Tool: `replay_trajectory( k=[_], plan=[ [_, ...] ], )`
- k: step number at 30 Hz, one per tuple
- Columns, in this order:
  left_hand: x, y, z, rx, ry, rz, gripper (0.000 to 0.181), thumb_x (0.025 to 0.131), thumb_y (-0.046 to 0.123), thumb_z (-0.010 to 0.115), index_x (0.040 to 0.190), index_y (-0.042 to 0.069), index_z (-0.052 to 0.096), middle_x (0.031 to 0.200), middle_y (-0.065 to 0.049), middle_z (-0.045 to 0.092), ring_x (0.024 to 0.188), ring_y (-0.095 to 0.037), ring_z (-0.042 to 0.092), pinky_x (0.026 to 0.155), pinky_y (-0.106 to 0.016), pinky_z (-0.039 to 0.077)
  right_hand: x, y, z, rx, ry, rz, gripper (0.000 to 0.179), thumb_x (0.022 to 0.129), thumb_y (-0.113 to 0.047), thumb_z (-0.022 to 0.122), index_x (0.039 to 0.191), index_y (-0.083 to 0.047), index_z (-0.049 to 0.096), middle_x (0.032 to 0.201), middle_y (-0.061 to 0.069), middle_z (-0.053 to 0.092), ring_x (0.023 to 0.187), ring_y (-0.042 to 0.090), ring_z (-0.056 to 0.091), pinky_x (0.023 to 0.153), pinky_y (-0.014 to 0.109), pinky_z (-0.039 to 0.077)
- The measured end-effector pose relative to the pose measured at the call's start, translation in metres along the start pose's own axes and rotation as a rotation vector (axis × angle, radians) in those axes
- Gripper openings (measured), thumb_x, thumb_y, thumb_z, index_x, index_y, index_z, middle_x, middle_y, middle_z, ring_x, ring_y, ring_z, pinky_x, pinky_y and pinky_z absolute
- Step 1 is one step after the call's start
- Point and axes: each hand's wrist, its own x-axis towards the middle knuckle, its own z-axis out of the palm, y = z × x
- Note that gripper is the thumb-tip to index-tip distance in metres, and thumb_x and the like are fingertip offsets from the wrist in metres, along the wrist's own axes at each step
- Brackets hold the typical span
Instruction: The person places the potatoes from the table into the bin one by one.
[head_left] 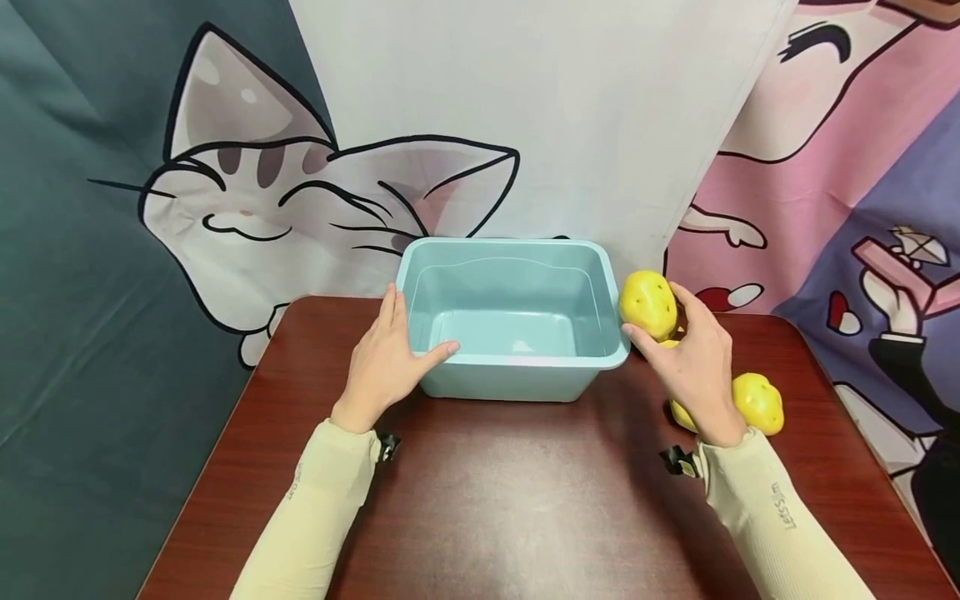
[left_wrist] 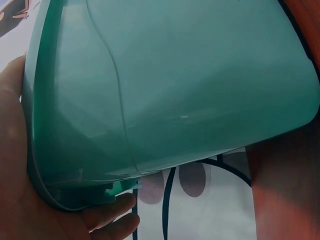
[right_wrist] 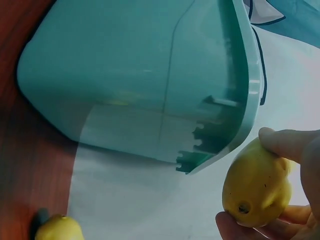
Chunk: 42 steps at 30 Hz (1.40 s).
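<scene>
A light blue plastic basin [head_left: 517, 361] stands on the table, with its inside bare in the head view. My left hand [head_left: 382, 354] holds its near left corner, thumb over the front rim and fingers along the outside of the left wall. Beside the basin's right rim, my right hand [head_left: 693, 358] grips a yellow potato [head_left: 648, 304] between thumb and fingers. From the right wrist view, this potato [right_wrist: 257, 185] is raised to about rim height, just outside the basin. Other potatoes lie on the table near the right forearm, one [head_left: 757, 402] to its right and some partly hidden by the hand.
The dark red-brown table [head_left: 517, 500] reaches back to a printed cloth backdrop [head_left: 555, 117] close behind the basin. Another potato [right_wrist: 60, 228] shows low in the right wrist view. A dark shape [head_left: 937, 492] stands beyond the table's right edge.
</scene>
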Motion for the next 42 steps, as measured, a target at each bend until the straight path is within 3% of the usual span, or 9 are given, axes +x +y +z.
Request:
replay_trajectory(
  k=[7,18,33,42],
  plan=[
    [0.000,0.001,0.000,0.001,-0.005,0.004,0.126,0.079,0.088,0.049,0.159,-0.004,0.013,0.167,-0.016,0.008,0.145,-0.038,0.034,0.092,-0.057,0.048,0.003,-0.008,0.003,0.015,0.010,-0.009,0.074,0.079,-0.030,0.087,0.142,-0.010,0.057,0.123,0.012,0.066,0.093,0.026,0.061,0.076,0.028,0.041],
    [-0.001,0.002,-0.001,-0.008,-0.007,-0.010,0.126,0.079,0.088,0.048,0.159,-0.003,0.014,0.168,-0.014,0.005,0.147,-0.036,0.030,0.088,-0.058,0.050,0.007,-0.020,0.013,0.046,0.001,-0.087,0.077,0.075,-0.022,0.091,0.142,-0.005,0.056,0.126,0.017,0.065,0.095,0.031,0.062,0.078,0.046,0.048],
    [-0.002,0.000,0.000,-0.011,-0.007,-0.012,0.125,0.079,0.088,0.049,0.159,-0.003,0.014,0.168,-0.015,0.008,0.147,-0.035,0.031,0.089,-0.057,0.050,0.003,-0.033,0.033,0.048,-0.049,-0.156,0.076,0.075,-0.024,0.091,0.139,-0.004,0.056,0.126,0.018,0.064,0.101,0.033,0.061,0.082,0.050,0.049],
    [-0.002,0.001,-0.001,-0.005,0.011,-0.002,0.125,0.080,0.086,0.051,0.158,-0.004,0.016,0.167,-0.018,0.011,0.144,-0.037,0.035,0.088,-0.058,0.050,0.004,-0.038,0.041,0.063,-0.078,-0.176,0.076,0.076,-0.023,0.090,0.140,0.001,0.055,0.131,0.019,0.062,0.111,0.035,0.060,0.093,0.052,0.048]
  ],
)
